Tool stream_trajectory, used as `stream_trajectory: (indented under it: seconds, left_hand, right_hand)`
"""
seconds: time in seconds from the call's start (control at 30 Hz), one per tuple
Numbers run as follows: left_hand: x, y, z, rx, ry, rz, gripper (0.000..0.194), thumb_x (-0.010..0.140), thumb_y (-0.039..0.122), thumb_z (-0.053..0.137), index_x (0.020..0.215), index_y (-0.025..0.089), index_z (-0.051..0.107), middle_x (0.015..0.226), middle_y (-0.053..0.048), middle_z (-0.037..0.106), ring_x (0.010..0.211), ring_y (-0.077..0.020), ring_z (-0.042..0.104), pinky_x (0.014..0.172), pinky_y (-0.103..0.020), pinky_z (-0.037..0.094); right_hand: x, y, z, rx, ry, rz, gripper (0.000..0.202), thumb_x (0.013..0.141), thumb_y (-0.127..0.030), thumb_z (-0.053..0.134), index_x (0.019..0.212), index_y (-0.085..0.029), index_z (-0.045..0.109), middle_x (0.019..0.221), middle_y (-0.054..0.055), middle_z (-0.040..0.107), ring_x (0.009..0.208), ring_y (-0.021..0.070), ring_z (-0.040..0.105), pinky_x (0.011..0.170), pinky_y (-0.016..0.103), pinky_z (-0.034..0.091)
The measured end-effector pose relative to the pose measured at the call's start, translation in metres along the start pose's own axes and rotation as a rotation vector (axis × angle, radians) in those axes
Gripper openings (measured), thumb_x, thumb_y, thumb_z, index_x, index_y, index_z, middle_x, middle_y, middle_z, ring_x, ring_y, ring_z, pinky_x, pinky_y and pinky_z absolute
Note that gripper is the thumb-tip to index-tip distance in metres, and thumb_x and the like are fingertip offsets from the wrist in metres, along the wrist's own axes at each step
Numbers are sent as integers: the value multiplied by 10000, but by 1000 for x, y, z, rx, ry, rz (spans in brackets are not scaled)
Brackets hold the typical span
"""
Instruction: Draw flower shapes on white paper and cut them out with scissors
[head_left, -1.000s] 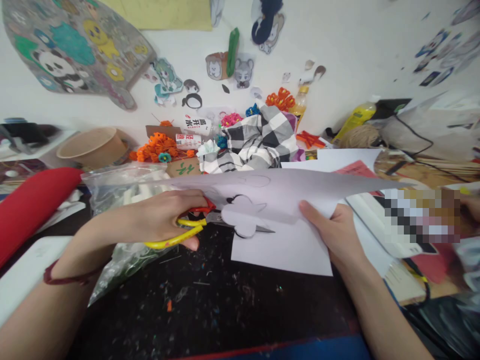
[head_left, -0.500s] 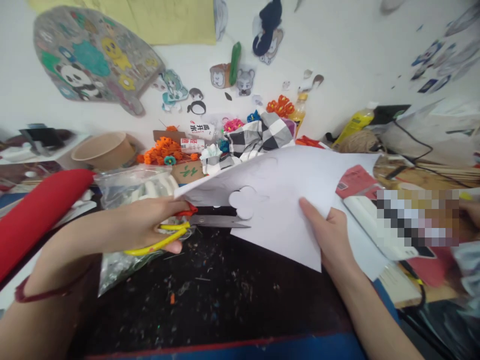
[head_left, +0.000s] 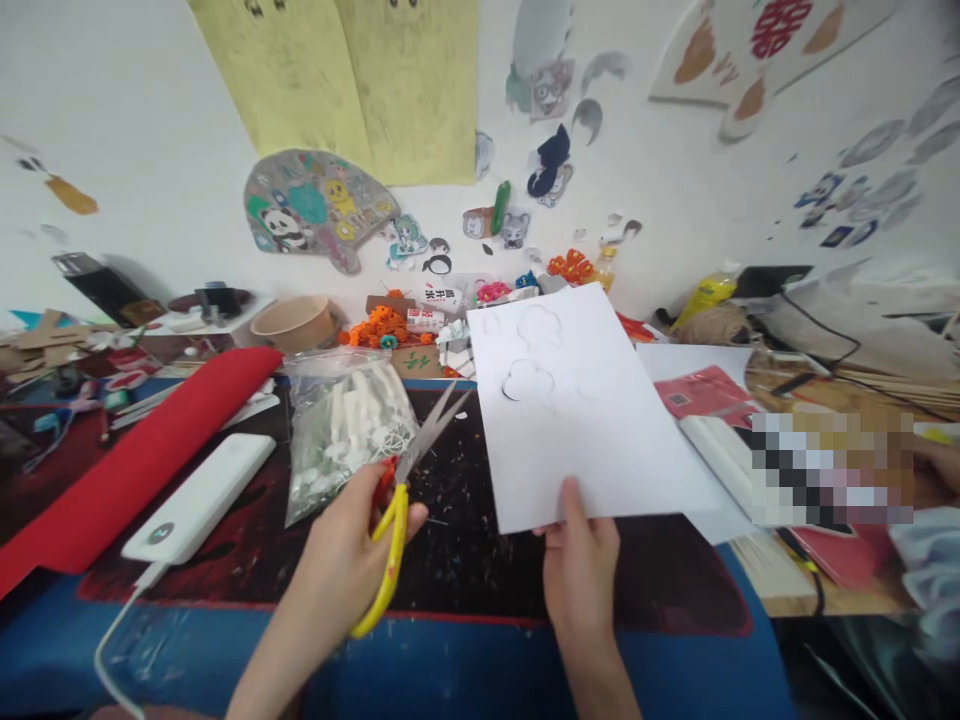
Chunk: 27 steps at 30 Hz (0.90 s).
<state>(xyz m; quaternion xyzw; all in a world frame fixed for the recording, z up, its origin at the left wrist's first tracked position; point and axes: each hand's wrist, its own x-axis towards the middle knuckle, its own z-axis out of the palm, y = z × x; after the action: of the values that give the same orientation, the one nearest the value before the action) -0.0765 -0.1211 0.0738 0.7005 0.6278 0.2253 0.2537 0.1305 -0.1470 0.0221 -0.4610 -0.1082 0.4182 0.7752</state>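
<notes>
My left hand (head_left: pixel 364 540) grips scissors (head_left: pixel 397 500) with yellow and red handles, their blades parted and pointing up and to the right. A white sheet of paper (head_left: pixel 570 430) with pencilled flower-like outlines is held at its lower edge by my right hand (head_left: pixel 579 560), thumb on the front. The blades are just left of the sheet, apart from it. One outline near the sheet's left side has a dark curved line along its lower left.
A clear bag of white items (head_left: pixel 349 420), a white power bank (head_left: pixel 199 500) and a red roll (head_left: pixel 142 455) lie left. Orange flowers (head_left: pixel 375 328) stand behind. Far right, another person's hand (head_left: pixel 937 462) is beside a blurred patch.
The scissors have come away from the paper and moved down, blades now tilted upward. The sheet is turned to face me, with my right hand lower. The view takes in more of the left side.
</notes>
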Motion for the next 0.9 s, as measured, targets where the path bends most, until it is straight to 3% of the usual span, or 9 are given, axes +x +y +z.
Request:
stream_trajectory:
  seconds: [0.07,0.2,0.27,0.43,0.53,0.67,0.77,0.9]
  left_hand:
    - [-21,-3,13,-12,-79,-49,352,863,569,510,985,239,500,881,-40,669,753,-237,651,660,-316,461]
    - [-43,-15,22,28,-169,-83,278,867,512,526,919,240,497,820,-27,662,734,-239,651,667,-319,441]
    - [-41,-18,21,6,-189,-80,270,871,500,526,931,238,500,810,-19,655,735,-230,639,675,-315,438]
    - [-20,-19,11,-24,-212,-56,285,853,473,553,967,213,528,831,-21,644,749,-209,597,675,-299,431]
    - [-11,-22,5,-55,-260,-1,311,838,495,567,942,201,551,814,-18,636,712,-188,569,634,-277,422]
    - [-9,-24,1,-18,-258,72,270,820,469,590,879,208,558,795,-8,633,700,-174,554,611,-255,396]
    - [-12,-21,1,-3,-271,89,262,827,475,588,837,216,551,720,14,594,663,-162,527,586,-243,371]
    - [-13,-20,3,-34,-297,49,306,856,509,578,837,206,538,684,38,534,617,-130,447,559,-227,335]
  right_hand:
    - [-15,10,-1,29,-15,60,370,779,-343,794,1097,-187,688,951,17,720,637,115,604,538,233,544]
    - [-32,20,-2,48,-8,120,527,700,-274,853,1188,-248,655,1152,21,694,782,143,648,579,241,574]
    - [-34,21,-2,37,-14,127,538,664,-240,867,1164,-253,670,1150,13,695,761,140,644,576,248,577]
    - [-31,20,-3,6,-13,187,328,603,-262,904,869,-183,729,846,-6,713,572,111,585,552,257,555]
    - [-28,22,-5,-8,-39,192,330,590,-270,911,854,-184,732,777,-9,703,544,124,568,514,275,521]
    - [-28,28,-11,-180,-70,112,242,667,-369,862,691,-184,708,622,0,663,566,176,592,602,337,533]
    - [-32,34,-15,-301,-57,6,338,716,-444,811,543,-203,648,572,16,656,599,212,617,671,373,541]
    - [-39,36,-21,-404,23,-76,361,730,-463,794,504,-224,647,567,5,669,615,217,634,763,382,545]
